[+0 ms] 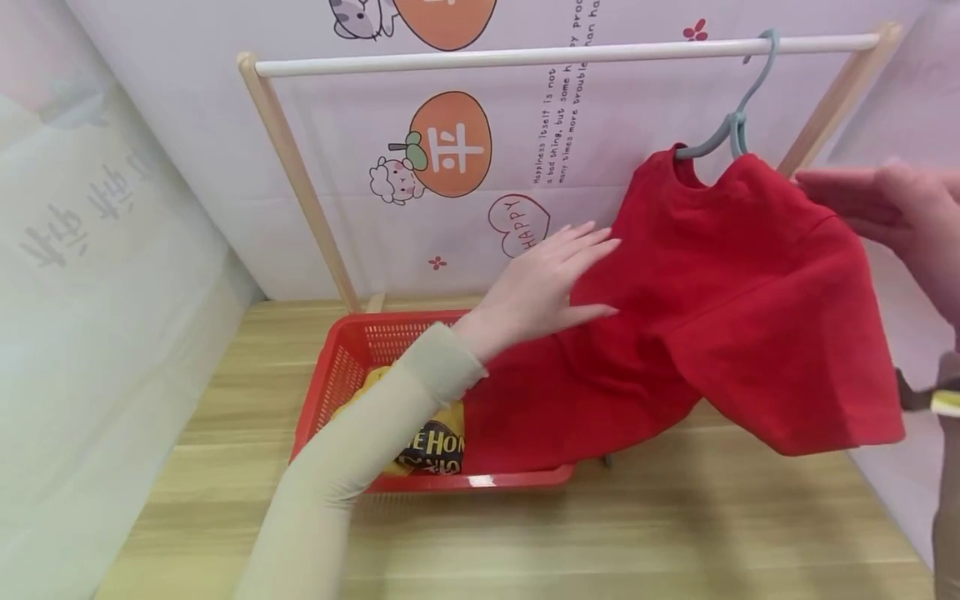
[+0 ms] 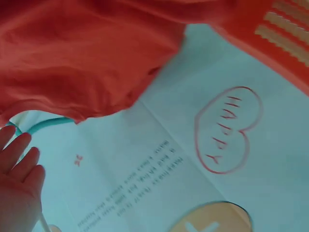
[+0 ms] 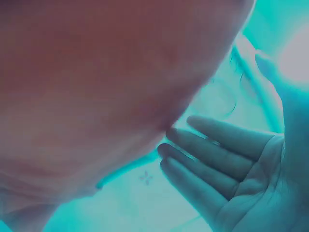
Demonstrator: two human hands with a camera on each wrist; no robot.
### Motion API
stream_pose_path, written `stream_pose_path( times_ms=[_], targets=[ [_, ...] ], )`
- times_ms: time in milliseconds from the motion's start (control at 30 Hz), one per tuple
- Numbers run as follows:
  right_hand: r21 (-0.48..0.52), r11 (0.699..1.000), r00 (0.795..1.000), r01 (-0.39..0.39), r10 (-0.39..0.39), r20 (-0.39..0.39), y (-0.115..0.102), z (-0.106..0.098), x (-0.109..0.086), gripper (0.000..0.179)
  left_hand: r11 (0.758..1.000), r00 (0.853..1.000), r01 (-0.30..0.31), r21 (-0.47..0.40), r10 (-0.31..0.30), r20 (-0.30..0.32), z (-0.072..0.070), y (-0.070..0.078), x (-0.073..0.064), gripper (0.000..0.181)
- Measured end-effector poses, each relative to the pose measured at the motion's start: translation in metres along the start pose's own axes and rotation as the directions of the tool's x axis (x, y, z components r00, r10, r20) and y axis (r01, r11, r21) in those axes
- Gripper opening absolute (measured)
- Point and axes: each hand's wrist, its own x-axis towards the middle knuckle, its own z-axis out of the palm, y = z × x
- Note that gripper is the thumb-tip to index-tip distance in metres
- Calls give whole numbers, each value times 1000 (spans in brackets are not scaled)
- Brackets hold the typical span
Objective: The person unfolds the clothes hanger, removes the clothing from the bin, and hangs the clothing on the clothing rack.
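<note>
A red T-shirt hangs on a grey-green hanger, whose hook goes over the white rail. The shirt's lower part drapes into a red basket. My left hand extends over the basket with straight fingers, its tips close to the shirt's left side. In the left wrist view, the left hand appears below the collar with nothing in its grasp. Beside the opposite shoulder, my right hand has its fingers outstretched. The right wrist view shows the right hand with fingertips near the cloth; contact is unclear.
The rail rests on wooden posts behind the basket. Yellow cloth with dark lettering lies in the basket under my left forearm. A printed sheet covers the back. Below is a wood-grain tabletop.
</note>
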Motion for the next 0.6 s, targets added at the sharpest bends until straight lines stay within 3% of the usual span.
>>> stream_pose_path(
  times_ms=[33,133,167,267,367,433,533,600],
  targets=[
    [-22,999,999,35,-35,-10,1,0,-9,38,1000,1000,16,-4,-16,18,-1,-3,-8,76],
    [192,974,993,120,-120,-11,13,4,-33,37,998,998,53,-42,-52,28,-2,-11,-33,77],
    [201,972,992,124,-122,-23,16,6,-42,40,996,998,67,-57,-65,26,-2,-13,-42,78],
    [187,982,998,20,-10,-56,19,13,-65,52,990,995,101,-96,-103,-15,-4,-22,-73,81],
    [-31,995,989,-96,92,-115,14,23,-87,53,985,989,145,-94,-148,-29,-9,-32,-106,85],
    [-40,989,984,-140,134,-119,14,31,-97,45,981,983,180,-75,-183,-27,-14,-40,-128,89],
    [-97,960,963,-262,253,-90,16,41,-107,22,966,967,256,-25,-256,-7,-21,-48,-162,95],
    [-173,917,932,-360,362,-19,20,48,-111,19,949,949,314,17,-314,20,-26,-53,-184,101]
  ],
)
